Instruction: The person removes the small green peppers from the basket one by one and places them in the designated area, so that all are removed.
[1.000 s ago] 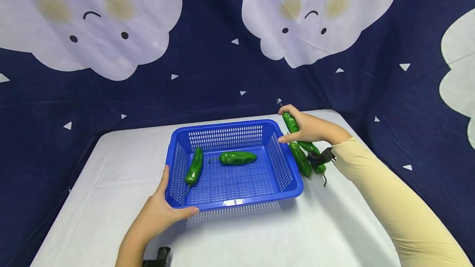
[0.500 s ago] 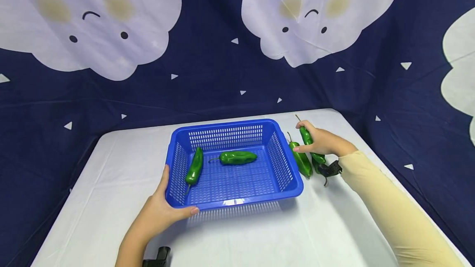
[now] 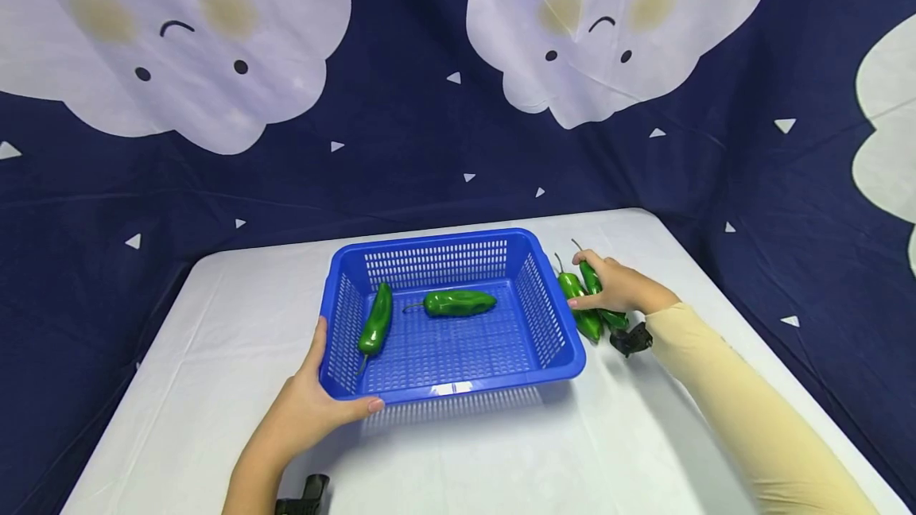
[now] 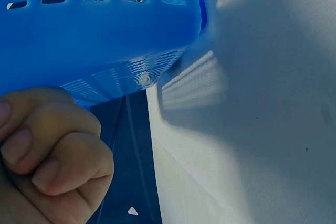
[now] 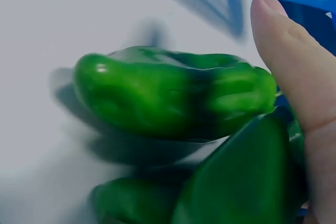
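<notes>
My left hand (image 3: 296,412) grips the near-left corner of a blue plastic basket (image 3: 458,389), thumb along the near rim; its curled fingers (image 4: 73,150) show at the basket wall in the left wrist view. Two green peppers lie inside: one upright in view at left (image 3: 375,320), one crosswise (image 3: 459,303). Right of the basket, my right hand (image 3: 622,284) holds a green pepper (image 3: 591,276) by its stem half, low over the others. Beside it lies another green pepper (image 5: 173,95) on the cloth, below the thumb (image 5: 286,51). A further pepper (image 5: 136,198) is partly hidden under the held one.
A white cloth (image 3: 229,324) covers the table. A dark blue curtain (image 3: 401,181) with cloud shapes hangs behind its back edge. The basket's near side casts a shadow on the cloth. Black wrist cameras (image 3: 631,338) sit at both wrists.
My right hand has carried its pepper from beside the basket's far-right rim rightward, then down and nearer to the peppers on the cloth. The left hand and basket stay put.
</notes>
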Demonstrator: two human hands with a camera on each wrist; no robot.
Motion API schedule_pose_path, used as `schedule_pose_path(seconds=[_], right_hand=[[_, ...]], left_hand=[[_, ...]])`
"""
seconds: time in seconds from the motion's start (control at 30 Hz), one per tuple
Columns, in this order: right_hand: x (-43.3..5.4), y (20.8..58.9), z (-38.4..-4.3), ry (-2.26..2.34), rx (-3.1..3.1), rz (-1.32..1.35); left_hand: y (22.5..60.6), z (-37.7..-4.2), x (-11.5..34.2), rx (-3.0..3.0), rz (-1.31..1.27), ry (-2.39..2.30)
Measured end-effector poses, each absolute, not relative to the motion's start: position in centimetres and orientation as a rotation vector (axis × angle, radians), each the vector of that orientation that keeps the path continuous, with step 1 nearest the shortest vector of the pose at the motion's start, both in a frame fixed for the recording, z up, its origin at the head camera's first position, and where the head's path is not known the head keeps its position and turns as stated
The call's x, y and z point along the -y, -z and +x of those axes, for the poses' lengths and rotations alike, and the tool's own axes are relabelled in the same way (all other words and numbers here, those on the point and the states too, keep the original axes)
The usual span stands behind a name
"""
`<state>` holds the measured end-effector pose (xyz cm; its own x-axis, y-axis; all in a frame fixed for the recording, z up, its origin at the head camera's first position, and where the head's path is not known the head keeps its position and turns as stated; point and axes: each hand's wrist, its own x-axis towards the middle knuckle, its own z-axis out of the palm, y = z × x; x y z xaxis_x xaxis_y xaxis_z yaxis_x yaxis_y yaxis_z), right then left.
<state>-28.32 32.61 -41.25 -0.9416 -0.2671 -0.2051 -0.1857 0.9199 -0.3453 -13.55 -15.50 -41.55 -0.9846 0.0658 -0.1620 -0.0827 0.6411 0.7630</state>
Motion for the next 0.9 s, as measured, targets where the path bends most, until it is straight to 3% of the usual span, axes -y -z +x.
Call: schedule_pose_path(seconds=[0.53, 0.9], right_hand=[[-31.9, 41.5, -28.2, 0.231, -2.85, -0.225], [-30.3, 38.6, -28.9, 0.134, -3.188, -0.415]], left_hand=[[41.7, -13.6, 15.4, -2.695, -0.014, -1.256], [41.7, -13.7, 15.5, -2.714, -0.014, -1.227]])
